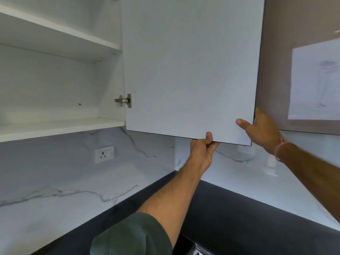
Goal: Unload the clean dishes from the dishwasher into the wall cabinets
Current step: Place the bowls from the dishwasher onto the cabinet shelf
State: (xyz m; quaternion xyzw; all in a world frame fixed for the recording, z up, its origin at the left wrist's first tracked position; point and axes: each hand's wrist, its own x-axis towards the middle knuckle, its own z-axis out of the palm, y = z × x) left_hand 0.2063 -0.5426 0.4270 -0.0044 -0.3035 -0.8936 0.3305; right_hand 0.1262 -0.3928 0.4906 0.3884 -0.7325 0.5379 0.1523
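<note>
Open door (189, 70) beside bare shelves (60, 124)

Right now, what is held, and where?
Both hold the cabinet door: left hand grips its bottom edge, right hand its side edge near the corner.

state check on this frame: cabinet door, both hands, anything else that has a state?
cabinet door: open, swung out from the cabinet.
left hand: grips the door's bottom edge, thumb on the inner face.
right hand: holds the door's free side edge, thumb on the inner face, fingers behind it.
hinge: unfolded.
wall socket: nothing plugged in.
brown cabinet front: appears shut.
</note>
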